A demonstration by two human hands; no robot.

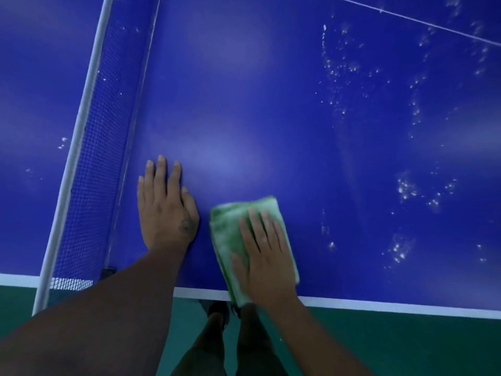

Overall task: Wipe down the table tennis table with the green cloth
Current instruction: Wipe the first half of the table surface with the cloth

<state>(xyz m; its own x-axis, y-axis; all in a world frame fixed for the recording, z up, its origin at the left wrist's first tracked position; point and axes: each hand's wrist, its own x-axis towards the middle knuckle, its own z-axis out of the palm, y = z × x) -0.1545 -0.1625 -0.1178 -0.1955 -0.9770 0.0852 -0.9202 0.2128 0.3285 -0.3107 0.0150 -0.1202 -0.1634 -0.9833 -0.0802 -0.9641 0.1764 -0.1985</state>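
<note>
Right hand [267, 256], fingers [260, 226] flat and straight, presses the folded green cloth [230, 232] at the tabletop's [244, 104] near edge. Left hand [165, 210] lies open, bracing beside the net [100, 147]. Best now: firm, overlapping passes toward those droplets [406, 185] on the right.

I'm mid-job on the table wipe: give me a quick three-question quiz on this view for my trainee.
1. True or false: the left hand lies flat on the bare table, not on the green cloth.
2. Which hand presses the green cloth? A) left B) right C) both
3. Fill in: most white specks lie on the side of the cloth away from the ____.
Key: 1 true; 2 B, the right hand; 3 net.
</note>
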